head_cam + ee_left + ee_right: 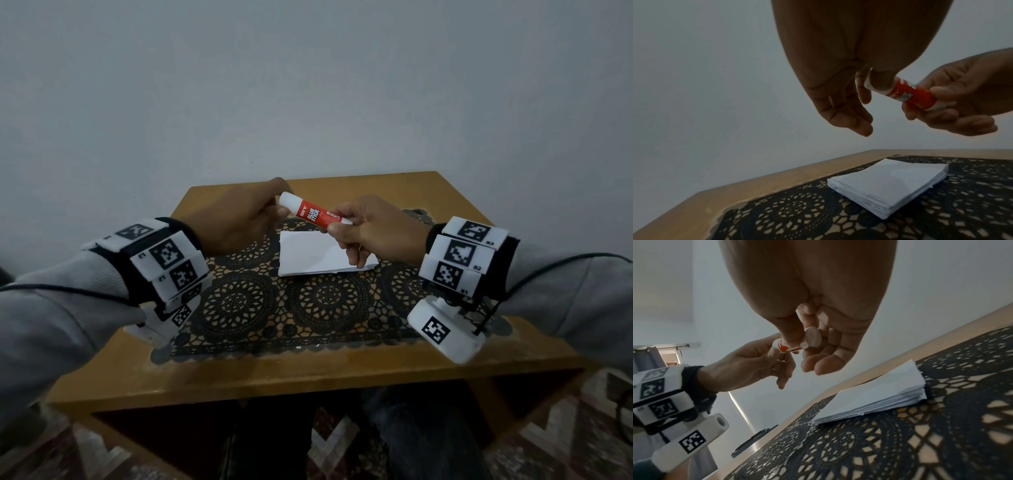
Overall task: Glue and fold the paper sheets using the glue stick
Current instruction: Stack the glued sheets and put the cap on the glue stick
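A red and white glue stick is held in the air above a stack of white paper sheets, with both hands on it. My left hand pinches its white cap end between thumb and fingers. My right hand pinches the other end of the red body. The left wrist view shows the glue stick between my left hand and my right hand, over the paper stack. In the right wrist view my right hand grips the glue stick near its base.
The paper lies on a black lace mat that covers the middle of a small wooden table. A pale wall stands right behind the table. My knees and a patterned rug show below the table's front edge.
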{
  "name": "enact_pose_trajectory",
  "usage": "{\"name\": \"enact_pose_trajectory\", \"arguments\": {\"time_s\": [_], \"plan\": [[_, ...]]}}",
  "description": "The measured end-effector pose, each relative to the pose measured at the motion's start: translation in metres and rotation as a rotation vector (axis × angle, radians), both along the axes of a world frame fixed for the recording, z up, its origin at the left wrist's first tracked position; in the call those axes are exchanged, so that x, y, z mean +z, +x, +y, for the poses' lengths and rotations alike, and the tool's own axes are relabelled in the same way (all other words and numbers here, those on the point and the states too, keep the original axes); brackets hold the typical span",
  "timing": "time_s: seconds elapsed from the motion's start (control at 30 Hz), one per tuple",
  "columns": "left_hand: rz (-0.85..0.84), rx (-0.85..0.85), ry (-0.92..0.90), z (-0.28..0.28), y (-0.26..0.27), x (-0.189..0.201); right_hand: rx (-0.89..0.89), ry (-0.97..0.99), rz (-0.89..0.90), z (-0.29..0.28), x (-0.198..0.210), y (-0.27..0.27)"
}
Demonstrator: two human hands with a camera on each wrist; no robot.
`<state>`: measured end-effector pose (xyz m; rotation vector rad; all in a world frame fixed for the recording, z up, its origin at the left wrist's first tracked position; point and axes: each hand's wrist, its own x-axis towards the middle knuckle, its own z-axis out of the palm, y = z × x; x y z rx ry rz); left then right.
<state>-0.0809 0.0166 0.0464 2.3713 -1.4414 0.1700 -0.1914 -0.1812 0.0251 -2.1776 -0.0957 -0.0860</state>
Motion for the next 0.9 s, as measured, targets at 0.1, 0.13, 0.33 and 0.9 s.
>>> {"name": "enact_pose_trajectory", "arguments": {"time_s": [0.1,0.13,0.33,0.9], "plan": [[-0.038,-0.003,-0.028,-0.001,-0.001,0.000,0.003,0.005,0.002,-0.003,0.003,0.000],[-0.046,-0.005,-0.036,-0.002,0.000,0.000,0.001,0.008,0.003,-0.004,0.003,0.000],[-0.034,0.045,-0.019,-0.003,-0.002,-0.003,-0.011,-0.128,-0.044,-0.008,0.002,0.001],[-0.072,0.064,-0.013,-0.007,-0.007,-0.002,0.025,-0.229,-0.086,-0.016,0.000,0.005]]}}
